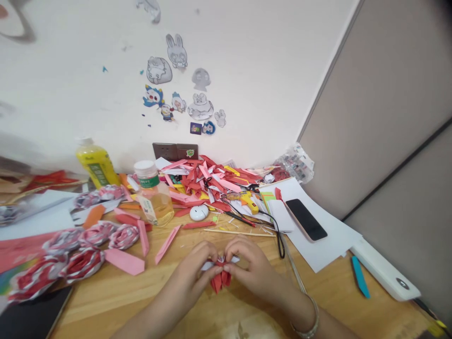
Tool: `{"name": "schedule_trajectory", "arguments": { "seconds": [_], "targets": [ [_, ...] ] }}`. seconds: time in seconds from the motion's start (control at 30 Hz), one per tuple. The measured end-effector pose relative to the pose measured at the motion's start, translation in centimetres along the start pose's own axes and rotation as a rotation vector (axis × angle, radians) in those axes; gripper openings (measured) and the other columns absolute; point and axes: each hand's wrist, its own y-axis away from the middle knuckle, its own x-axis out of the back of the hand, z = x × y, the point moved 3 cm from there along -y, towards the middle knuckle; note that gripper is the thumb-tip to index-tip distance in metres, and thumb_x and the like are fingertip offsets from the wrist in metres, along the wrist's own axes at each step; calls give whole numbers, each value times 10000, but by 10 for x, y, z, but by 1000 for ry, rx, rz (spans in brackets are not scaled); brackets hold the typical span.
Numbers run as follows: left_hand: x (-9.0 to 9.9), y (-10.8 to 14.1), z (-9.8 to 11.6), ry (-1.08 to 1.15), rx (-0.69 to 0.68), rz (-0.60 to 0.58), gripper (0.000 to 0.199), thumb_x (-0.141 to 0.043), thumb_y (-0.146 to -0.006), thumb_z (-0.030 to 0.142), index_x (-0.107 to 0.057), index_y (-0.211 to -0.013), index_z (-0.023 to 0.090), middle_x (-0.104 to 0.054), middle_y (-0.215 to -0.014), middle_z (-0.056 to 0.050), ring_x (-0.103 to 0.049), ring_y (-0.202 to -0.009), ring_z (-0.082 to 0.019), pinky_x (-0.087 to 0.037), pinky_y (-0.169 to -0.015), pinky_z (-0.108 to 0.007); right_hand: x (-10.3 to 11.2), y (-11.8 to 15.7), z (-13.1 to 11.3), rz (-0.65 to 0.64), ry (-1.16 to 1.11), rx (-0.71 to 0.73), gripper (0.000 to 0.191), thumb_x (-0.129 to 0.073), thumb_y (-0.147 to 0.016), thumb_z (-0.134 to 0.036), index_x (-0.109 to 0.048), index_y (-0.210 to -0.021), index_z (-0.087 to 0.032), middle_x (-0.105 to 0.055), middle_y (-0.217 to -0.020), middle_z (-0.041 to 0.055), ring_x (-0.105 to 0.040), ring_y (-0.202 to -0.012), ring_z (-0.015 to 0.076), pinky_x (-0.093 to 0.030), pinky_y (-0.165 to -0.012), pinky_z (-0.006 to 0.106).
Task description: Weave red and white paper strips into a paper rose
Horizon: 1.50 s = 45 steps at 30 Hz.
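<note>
A small folded red and white paper piece [221,281] is held above the front middle of the wooden table. My left hand [198,268] pinches it from the left, thumb and fingers closed. From the right, my right hand [249,266] pinches the same piece, its thumb tip close to the left one. Red pointed folds hang below the thumbs, and white edges show between the fingertips. Part of the piece is hidden behind my fingers. Just beyond my hands lie a thin wooden stick [240,232] and a folded pink strip [168,244].
A heap of folded red and pink paper strips [208,181] lies against the wall. Around it are a yellow glue gun [249,202], a jar of amber liquid [155,200], a yellow bottle [97,165] and a white earbud case [199,213]. A phone [306,219] rests on white paper at right; braided paper coils [83,263] lie left.
</note>
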Motion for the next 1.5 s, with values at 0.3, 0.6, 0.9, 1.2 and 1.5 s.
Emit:
{"name": "schedule_trajectory", "arguments": {
  "seconds": [0.3, 0.6, 0.9, 1.2, 1.5],
  "targets": [
    [-3, -2, -11, 17, 242, -8, 150, -565, -746, 255, -518, -627, 177, -559, -629, 17, -518, -610, -140, -379, -553, -212, -7, 4, 13, 37, 35, -392, 152, -647, -626, -40, -578, -636, -175, -593, -672, -25, -550, -681, 139, -394, -644, 241],
    [2, -5, -15, -13, 272, -124, 129, -569, -747, 266, -639, -722, 160, -665, -694, -16, -595, -659, -159, -426, -603, -222, -11, 4, 13, 36, 113, -368, 150, -659, -631, -36, -597, -645, -172, -602, -684, -17, -549, -702, 145, -390, -665, 250],
    [-1, -2, -16, -152, 211, -60, 166, -527, -754, 198, -636, -633, 166, -657, -649, -9, -598, -635, -148, -417, -590, -213, -13, 1, 15, -101, 106, -368, 149, -658, -647, -29, -632, -688, -169, -618, -705, -3, -556, -715, 148, -397, -661, 248],
    [-1, -4, -20, -113, 280, -102, 144, -557, -708, 215, -676, -644, 166, -690, -669, -12, -613, -659, -158, -426, -611, -216, -21, 6, 19, -70, 61, -395, 156, -659, -643, -28, -654, -729, -159, -638, -727, 4, -572, -712, 141, -417, -665, 232],
    [4, -7, -24, 288, 476, -104, 300, -529, -728, 414, -643, -817, 150, -666, -647, -13, -601, -621, -173, -446, -595, -259, -16, 3, 9, -59, 112, -272, 177, -632, -655, -5, -639, -656, -182, -617, -691, -18, -564, -720, 140, -404, -672, 237]
  ]
}}
